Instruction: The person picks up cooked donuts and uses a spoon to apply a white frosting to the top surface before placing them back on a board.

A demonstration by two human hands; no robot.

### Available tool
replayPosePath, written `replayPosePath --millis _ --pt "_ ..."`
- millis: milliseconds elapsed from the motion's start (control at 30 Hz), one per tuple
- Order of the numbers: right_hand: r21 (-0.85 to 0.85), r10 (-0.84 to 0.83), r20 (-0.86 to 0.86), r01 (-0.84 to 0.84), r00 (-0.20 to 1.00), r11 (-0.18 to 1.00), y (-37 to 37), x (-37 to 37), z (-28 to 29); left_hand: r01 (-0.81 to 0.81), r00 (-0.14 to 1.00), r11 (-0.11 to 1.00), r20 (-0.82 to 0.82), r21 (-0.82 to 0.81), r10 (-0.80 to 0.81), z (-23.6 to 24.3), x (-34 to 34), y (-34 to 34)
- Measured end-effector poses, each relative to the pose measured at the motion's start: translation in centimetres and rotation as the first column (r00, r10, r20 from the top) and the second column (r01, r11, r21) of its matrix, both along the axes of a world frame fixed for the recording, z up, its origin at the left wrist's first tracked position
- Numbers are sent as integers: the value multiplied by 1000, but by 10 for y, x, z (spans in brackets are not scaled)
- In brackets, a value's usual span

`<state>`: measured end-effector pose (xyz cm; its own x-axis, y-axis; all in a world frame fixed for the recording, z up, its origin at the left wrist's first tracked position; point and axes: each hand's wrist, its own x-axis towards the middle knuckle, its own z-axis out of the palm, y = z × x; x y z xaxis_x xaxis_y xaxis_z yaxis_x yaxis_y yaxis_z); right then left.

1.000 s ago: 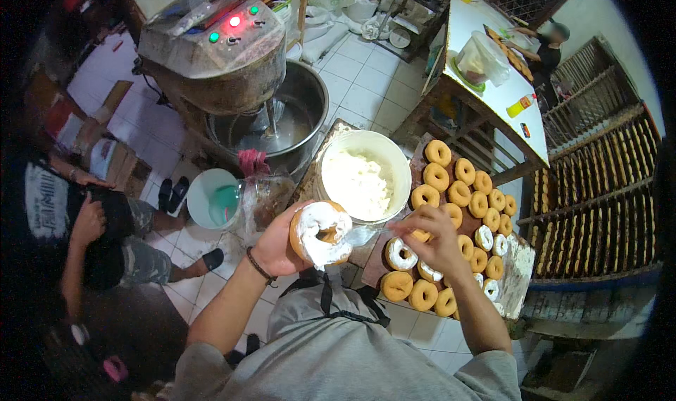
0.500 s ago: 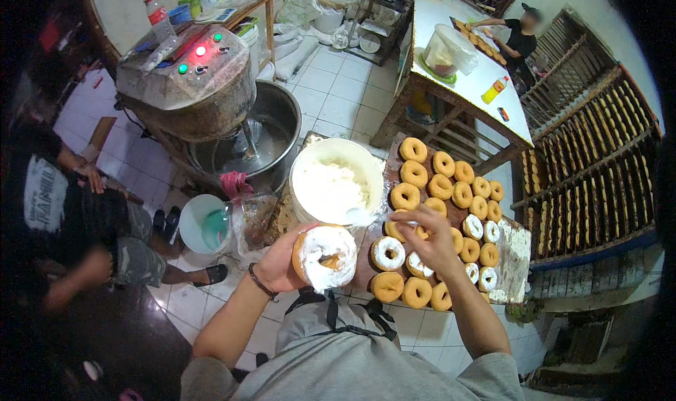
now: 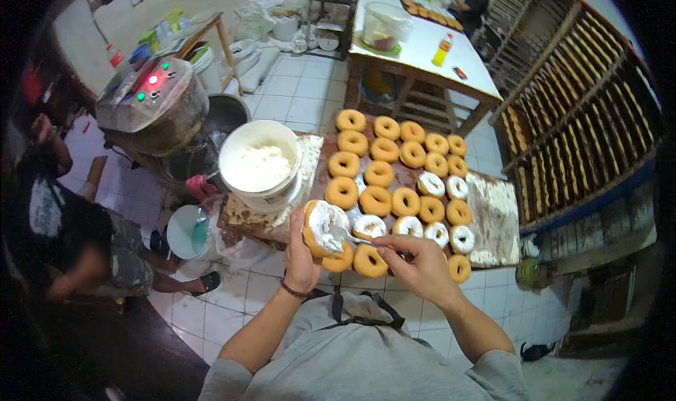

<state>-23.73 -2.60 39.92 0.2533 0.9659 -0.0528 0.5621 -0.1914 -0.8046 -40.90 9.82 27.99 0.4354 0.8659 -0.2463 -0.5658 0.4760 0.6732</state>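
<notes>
My left hand (image 3: 303, 264) is closed around a ring doughnut (image 3: 310, 236), tilted so that its top, spread with white cream, faces right. In my right hand (image 3: 422, 268) is a slim metal spoon or spatula (image 3: 358, 240), and its cream-smeared end touches the doughnut's coated top. To the left of the rows stands a white bucket (image 3: 271, 202) partly filled with white cream (image 3: 262, 167). Plain brown doughnuts (image 3: 377, 199) lie in rows on a board (image 3: 493, 218), and several among them, such as one coated doughnut (image 3: 462, 239), carry white tops.
A mixer (image 3: 155, 109) stands at the left, beside a pale bucket (image 3: 189, 232) and a seated person (image 3: 70, 218). Behind the board is a white-topped table (image 3: 422, 56) with a tub (image 3: 386, 26) and a bottle (image 3: 442, 50). Loaded racks (image 3: 577, 112) line the right. Another person (image 3: 473, 7) works at the far table.
My view has shifted toward the right. The spoon or spatula has come from beside the cream bucket onto the doughnut in my left hand, which has tilted.
</notes>
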Motion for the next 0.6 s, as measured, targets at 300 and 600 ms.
replayPosePath --millis 300,600 --pt "200 -70 293 10 954 980 -122 77 -39 206 918 936 386 -285 -85 0 70 -94" --pt "285 -151 291 65 945 956 -168 140 -51 614 749 744 492 -265 -444 15 81 -135"
